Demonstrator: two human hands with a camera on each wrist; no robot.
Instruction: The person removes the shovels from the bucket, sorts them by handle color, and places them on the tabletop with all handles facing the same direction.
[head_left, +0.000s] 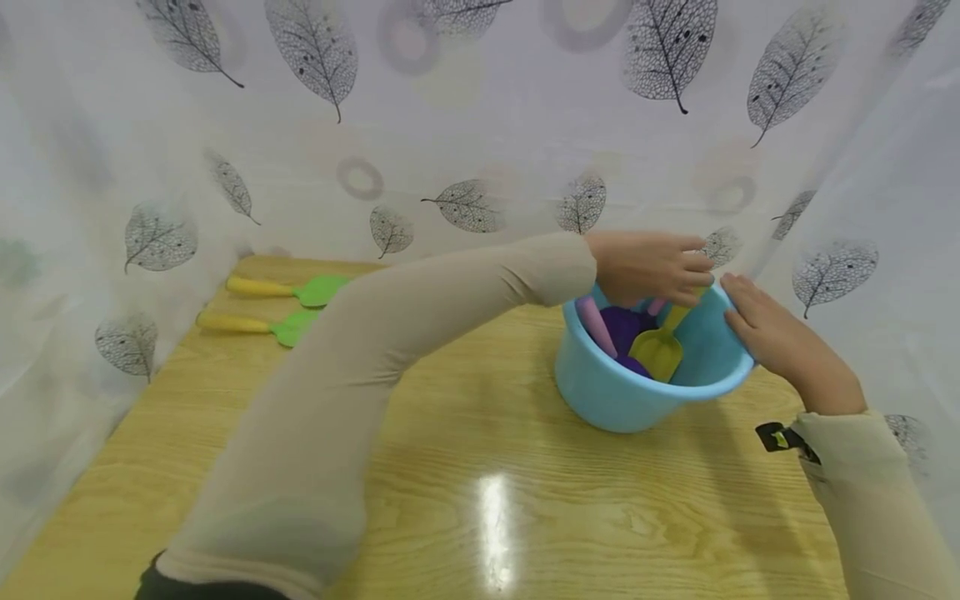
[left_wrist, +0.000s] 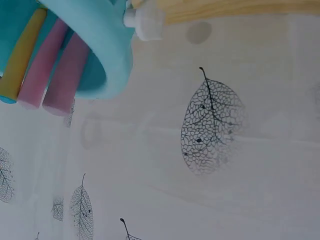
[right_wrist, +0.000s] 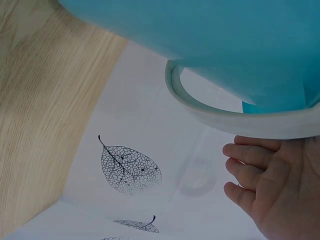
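A light blue bucket (head_left: 622,400) stands on the table with toy shovels in it. Among them are a yellow shovel (head_left: 657,353), purple scoop heads (head_left: 618,327) and a pink handle (head_left: 597,327). My left hand (head_left: 648,265) is over the bucket's far side, fingers extended and slightly blurred, covering part of the yellow shovel's handle. In the left wrist view a yellow handle (left_wrist: 22,57) and two pink handles (left_wrist: 67,75) lean over the rim; that hand is not visible there. My right hand (head_left: 780,337) rests against the bucket's right rim, under a white bucket handle (right_wrist: 220,117) in the right wrist view.
Two toy shovels with yellow handles and green heads, a rear one (head_left: 321,290) and a front one (head_left: 292,327), lie at the table's back left. The wooden table (head_left: 450,500) meets a white leaf-print curtain (head_left: 480,125) behind and at the sides.
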